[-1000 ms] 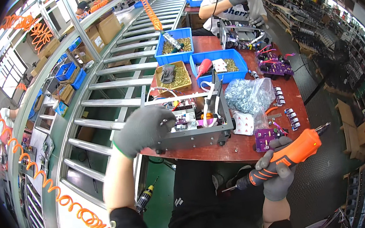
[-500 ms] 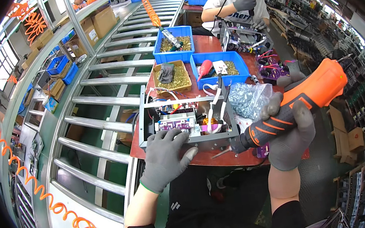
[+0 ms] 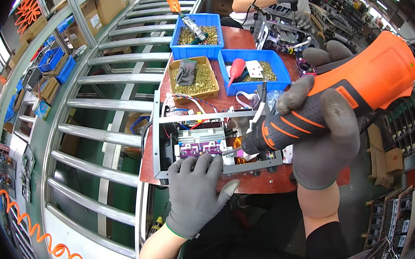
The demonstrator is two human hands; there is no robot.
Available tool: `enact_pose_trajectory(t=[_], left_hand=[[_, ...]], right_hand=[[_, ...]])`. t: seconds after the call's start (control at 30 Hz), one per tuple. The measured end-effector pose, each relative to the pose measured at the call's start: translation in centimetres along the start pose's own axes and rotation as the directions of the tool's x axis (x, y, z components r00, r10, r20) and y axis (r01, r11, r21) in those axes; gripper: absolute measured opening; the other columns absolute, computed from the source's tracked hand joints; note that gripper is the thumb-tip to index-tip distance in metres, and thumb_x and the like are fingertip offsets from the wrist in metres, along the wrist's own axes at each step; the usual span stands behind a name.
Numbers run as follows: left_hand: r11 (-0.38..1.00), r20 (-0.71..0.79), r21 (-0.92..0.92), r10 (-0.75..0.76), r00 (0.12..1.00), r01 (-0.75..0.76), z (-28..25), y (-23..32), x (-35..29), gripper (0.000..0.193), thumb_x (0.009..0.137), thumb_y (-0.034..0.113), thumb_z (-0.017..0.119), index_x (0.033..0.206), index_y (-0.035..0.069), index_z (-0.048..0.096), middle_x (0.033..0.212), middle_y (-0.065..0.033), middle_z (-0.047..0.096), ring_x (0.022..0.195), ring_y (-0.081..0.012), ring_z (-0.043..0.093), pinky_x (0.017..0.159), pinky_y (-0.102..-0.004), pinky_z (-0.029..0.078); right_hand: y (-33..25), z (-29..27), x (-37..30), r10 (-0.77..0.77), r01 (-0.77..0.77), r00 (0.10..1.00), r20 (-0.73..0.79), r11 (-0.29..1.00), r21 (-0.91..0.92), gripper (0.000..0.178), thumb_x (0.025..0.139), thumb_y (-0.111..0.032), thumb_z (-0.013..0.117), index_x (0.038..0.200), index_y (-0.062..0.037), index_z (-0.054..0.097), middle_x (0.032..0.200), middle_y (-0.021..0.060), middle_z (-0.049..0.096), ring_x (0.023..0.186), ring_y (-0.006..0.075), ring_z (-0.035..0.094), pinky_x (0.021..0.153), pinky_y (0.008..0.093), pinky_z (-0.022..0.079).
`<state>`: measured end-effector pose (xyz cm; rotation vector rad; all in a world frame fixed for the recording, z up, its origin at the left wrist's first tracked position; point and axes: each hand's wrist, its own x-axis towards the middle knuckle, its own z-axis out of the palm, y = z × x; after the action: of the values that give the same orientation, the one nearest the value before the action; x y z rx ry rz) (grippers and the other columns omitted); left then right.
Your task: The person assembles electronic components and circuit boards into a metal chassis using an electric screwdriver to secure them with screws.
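Note:
An open metal chassis [image 3: 252,167] sits at the red table's near edge, with a purple circuit board [image 3: 200,149], pale heat sinks, a copper coil and loose wires inside. My left hand [image 3: 196,194], in a grey glove, lies over its front edge. Its fingers are stretched out and the thumb stands apart; the fingertips reach the board's near side. My right hand [image 3: 322,135], gloved too, is wrapped round an orange and black electric screwdriver [image 3: 364,80]. The tool lies tilted, its bit pointing left over the chassis, close to the board; whether the tip touches anything I cannot tell.
Behind the chassis stand a tan bin [image 3: 202,79] of brass-coloured screws with a grey cloth, a blue bin [image 3: 278,74] holding a red bulb-shaped item, and another blue bin [image 3: 215,32]. A roller conveyor [image 3: 102,135] runs along the left. Across the table a co-worker [image 3: 260,2] handles another unit.
My right hand has raised the screwdriver and brought its bit from in front of the chassis to over its inside. My left hand has shifted slightly, still at the front edge.

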<state>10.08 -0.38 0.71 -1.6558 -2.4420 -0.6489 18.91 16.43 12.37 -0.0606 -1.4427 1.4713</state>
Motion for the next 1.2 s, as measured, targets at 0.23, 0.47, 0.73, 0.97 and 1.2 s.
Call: enact_pose_trajectory(t=[0.23,0.47,0.73,0.97,1.2], left_hand=[[1.0,0.009,-0.006,-0.015,1.0,0.015,0.4,-0.5,-0.1,0.054,0.088,0.055,0.067,0.12,0.012,0.069,0.112,-0.0076,0.065,0.107,-0.0284,0.058,0.1,-0.048,0.038],[1.0,-0.003,-0.02,-0.022,1.0,0.022,0.6,-0.5,-0.1,0.049,0.089,0.052,0.068,0.117,0.011,0.069,0.112,-0.0077,0.064,0.106,-0.028,0.058,0.101,-0.0482,0.037],[1.0,-0.004,-0.015,-0.021,1.0,0.021,0.5,-0.4,0.0,0.048,0.088,0.05,0.07,0.116,0.011,0.07,0.111,-0.0076,0.065,0.104,-0.0278,0.059,0.101,-0.0482,0.037],[1.0,-0.022,-0.008,-0.015,1.0,0.015,0.5,-0.3,0.0,0.047,0.088,0.049,0.07,0.115,0.011,0.07,0.11,-0.0071,0.065,0.104,-0.0278,0.059,0.1,-0.0482,0.038],[1.0,-0.068,-0.003,-0.006,0.998,0.006,0.6,-0.2,0.1,0.043,0.087,0.046,0.07,0.113,0.011,0.069,0.106,-0.0063,0.064,0.1,-0.0271,0.059,0.099,-0.0479,0.039]], right_hand=[[1.2,2.1,0.1,0.099,-0.095,0.995,0.034,0.991,-0.092,0.07,0.083,-0.018,0.063,0.145,0.0034,0.036,0.124,0.0199,0.057,0.082,0.0215,0.067,0.074,0.0408,0.059],[1.8,2.8,-0.2,0.092,-0.088,0.995,0.025,0.989,-0.116,0.07,0.082,-0.016,0.064,0.144,0.0038,0.038,0.123,0.0195,0.057,0.079,0.022,0.067,0.073,0.0401,0.059],[2.4,2.4,-0.1,0.099,-0.096,0.994,0.038,0.993,-0.074,0.068,0.084,-0.015,0.064,0.144,0.0031,0.037,0.124,0.0195,0.056,0.083,0.023,0.068,0.072,0.0421,0.064],[2.0,2.6,-0.3,0.125,-0.116,0.989,0.081,0.988,-0.105,0.062,0.085,-0.001,0.063,0.143,-0.001,0.041,0.125,0.0172,0.056,0.088,0.0189,0.068,0.072,0.0388,0.063],[2.3,3.7,0.0,0.044,-0.025,0.969,0.241,0.996,-0.083,0.058,0.085,0.002,0.063,0.14,0.0019,0.045,0.123,0.0166,0.06,0.089,0.0184,0.068,0.074,0.0349,0.06]])
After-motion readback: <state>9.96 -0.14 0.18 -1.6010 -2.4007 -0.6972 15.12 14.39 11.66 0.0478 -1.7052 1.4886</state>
